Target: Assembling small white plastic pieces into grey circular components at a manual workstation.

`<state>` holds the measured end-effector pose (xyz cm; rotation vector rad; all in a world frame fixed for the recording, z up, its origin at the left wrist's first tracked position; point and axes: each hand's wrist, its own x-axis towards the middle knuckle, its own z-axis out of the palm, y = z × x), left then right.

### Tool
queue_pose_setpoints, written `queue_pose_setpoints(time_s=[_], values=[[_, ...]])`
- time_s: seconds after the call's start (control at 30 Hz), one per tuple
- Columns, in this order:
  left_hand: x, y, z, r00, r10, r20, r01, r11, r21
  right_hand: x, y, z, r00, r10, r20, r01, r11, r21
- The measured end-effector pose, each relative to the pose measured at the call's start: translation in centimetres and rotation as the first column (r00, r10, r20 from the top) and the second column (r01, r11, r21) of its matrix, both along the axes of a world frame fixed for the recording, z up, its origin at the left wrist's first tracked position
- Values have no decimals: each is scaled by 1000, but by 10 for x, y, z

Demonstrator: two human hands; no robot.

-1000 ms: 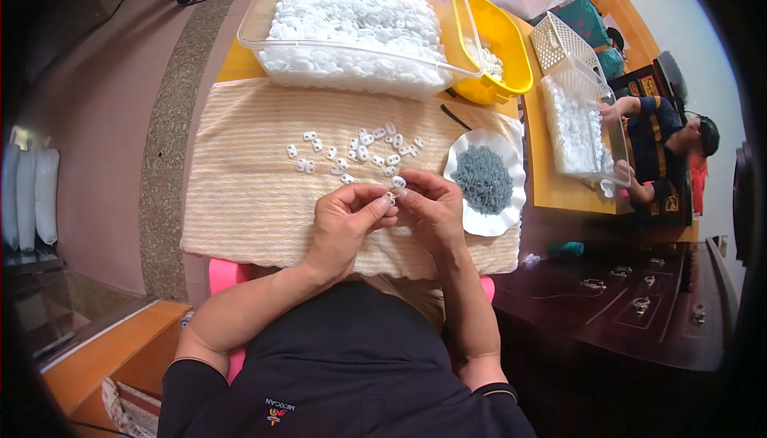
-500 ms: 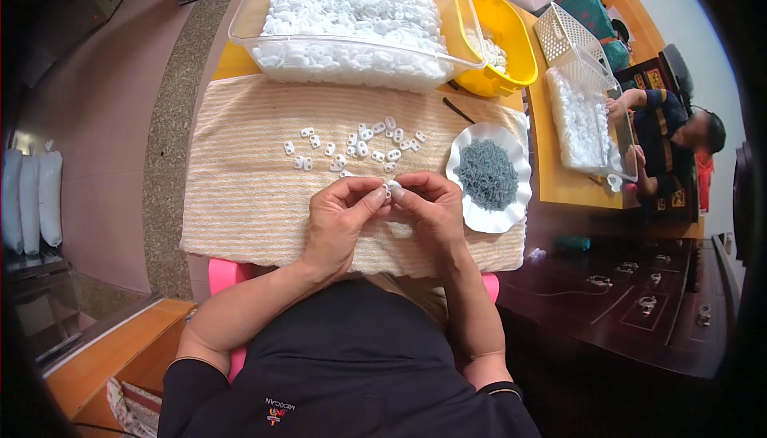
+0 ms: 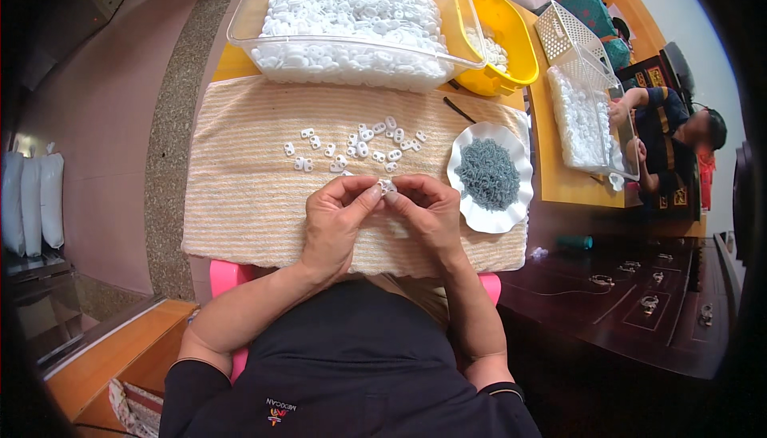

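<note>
- Left hand (image 3: pixel 335 222) and right hand (image 3: pixel 427 214) meeting fingertip to fingertip over the striped cloth (image 3: pixel 240 190), both pinched on 1 small white plastic piece (image 3: pixel 387 187).
- Loose white pieces (image 3: pixel 359 149) scattered on the cloth just beyond the hands.
- White scalloped dish (image 3: pixel 495 218) of grey bits just right of the right hand.
- Clear tub (image 3: pixel 351 54) heaped with white pieces at the counter's far edge, yellow bowl (image 3: pixel 511 46) beside it.

The small white piece (image 3: pixel 387 187) is now pinched more tightly between the left hand (image 3: pixel 335 218) and the right hand (image 3: pixel 427 213). The hands have been brought slightly closer together.
</note>
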<state>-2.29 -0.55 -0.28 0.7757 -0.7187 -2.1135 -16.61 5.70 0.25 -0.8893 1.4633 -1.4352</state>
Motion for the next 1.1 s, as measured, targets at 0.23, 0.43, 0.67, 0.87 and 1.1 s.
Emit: queue_pose_setpoints(time_s=[0.23, 0.43, 0.67, 0.87, 1.1], values=[[0, -1, -2, 999, 18, -26, -18, 999, 27, 1, 0, -1, 999, -41, -35, 40, 999, -24], [0, -1, 1, 1000, 19, -5, -19, 999, 30, 4, 0, -2, 999, -36, -21, 35, 996, -79], [0, -1, 3, 1000, 12, 0, -12, 997, 78, 6, 1, -3, 993, -68, -101, 63, 997, -54], [1, 0, 1, 1000, 7, -9, -6, 993, 118, 7, 2, -12, 928, -144, -343, 87, 981, -176], [0, -1, 1, 1000, 15, -23, -11, 991, 134, 3, 1, -16, 879, -144, -454, 35, 970, -239]])
